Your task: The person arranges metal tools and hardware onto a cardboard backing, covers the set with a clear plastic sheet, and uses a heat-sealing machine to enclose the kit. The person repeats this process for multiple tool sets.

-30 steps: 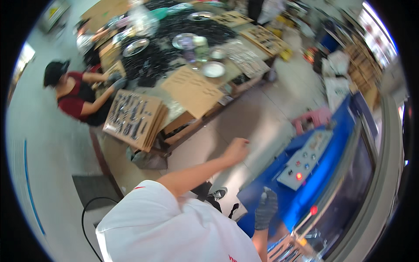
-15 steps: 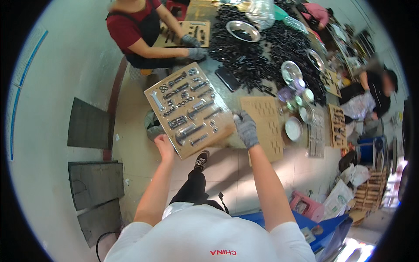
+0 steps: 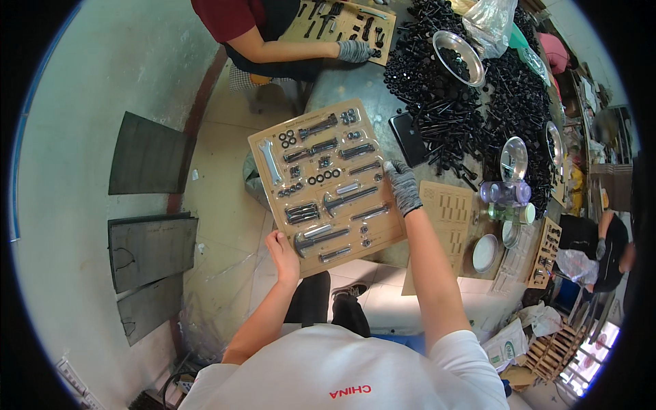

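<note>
My bare left hand [image 3: 284, 257] grips the near left corner of a tan cardboard hardware card [image 3: 388, 236], thumb on its face. At the card's right edge my right hand [image 3: 403, 187], in a grey knitted glove, is closed on it. The card is tilted above the floor beside the table. Clear plastic seems to cover its face. Fixed on it are a silver open-ended wrench [image 3: 270, 162], black bolts [image 3: 318, 127], a row of dark rings [image 3: 324, 178], nuts and other metal parts. The fingers behind the card are hidden.
A black phone [image 3: 408, 139] lies on the metal table [image 3: 336, 89] beside a heap of black bolts [image 3: 443, 123]. Another person's gloved hand [image 3: 355, 51] rests on a similar card [image 3: 295, 31]. Nearer me are a slotted cardboard sheet [image 3: 445, 215] and a white bowl [image 3: 485, 253].
The card now appears larger and slightly turned, still between both hands. My view has shifted, with the table contents now farther right. The other person's second hand is no longer visible.
</note>
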Available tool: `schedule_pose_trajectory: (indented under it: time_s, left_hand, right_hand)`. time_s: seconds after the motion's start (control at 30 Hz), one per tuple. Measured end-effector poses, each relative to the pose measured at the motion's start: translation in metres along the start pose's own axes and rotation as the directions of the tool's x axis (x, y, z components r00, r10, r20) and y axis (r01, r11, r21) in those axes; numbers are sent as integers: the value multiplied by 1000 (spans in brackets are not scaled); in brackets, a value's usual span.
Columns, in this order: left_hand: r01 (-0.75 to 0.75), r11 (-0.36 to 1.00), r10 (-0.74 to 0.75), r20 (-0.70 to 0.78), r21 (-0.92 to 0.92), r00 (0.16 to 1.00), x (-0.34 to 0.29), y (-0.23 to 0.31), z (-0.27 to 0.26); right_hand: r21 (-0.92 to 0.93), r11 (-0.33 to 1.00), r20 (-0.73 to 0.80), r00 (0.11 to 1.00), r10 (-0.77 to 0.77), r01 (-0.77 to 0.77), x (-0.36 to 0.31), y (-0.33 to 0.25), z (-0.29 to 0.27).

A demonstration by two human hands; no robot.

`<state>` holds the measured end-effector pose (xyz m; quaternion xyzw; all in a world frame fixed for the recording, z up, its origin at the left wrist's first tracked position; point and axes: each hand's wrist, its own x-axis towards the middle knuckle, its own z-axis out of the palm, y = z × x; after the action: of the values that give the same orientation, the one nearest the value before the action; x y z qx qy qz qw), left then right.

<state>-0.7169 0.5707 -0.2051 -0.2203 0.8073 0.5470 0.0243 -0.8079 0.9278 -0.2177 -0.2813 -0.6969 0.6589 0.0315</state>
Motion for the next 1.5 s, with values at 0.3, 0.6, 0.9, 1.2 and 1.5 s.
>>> schedule_pose_trajectory:
  time_s: [0.3, 0.6, 0.9, 1.2, 1.5]
  left_hand:
    - [-160, 981, 155, 52, 109, 987, 10, 23, -22]
    - [-449, 885, 354, 447, 125, 822, -23, 101, -19]
    - [-668, 729, 474, 814, -149, 336, -154, 150, 35]
    - [-606, 725, 259, 944, -328, -202, -413, 138, 83]
    - [-444, 640, 103, 643, -627, -759, -698, 48, 106]
  right_hand:
    - [8, 998, -119, 991, -55, 56, -54, -13, -15]
    - [150, 980, -524, 851, -31, 128, -201, 8, -97]
    - [428, 830, -841, 494, 221, 357, -456, 43, -179]
    - [260, 920, -938, -150, 313, 292, -765, 86, -216]
    - [304, 900, -613, -659, 436, 313, -996, 98, -188]
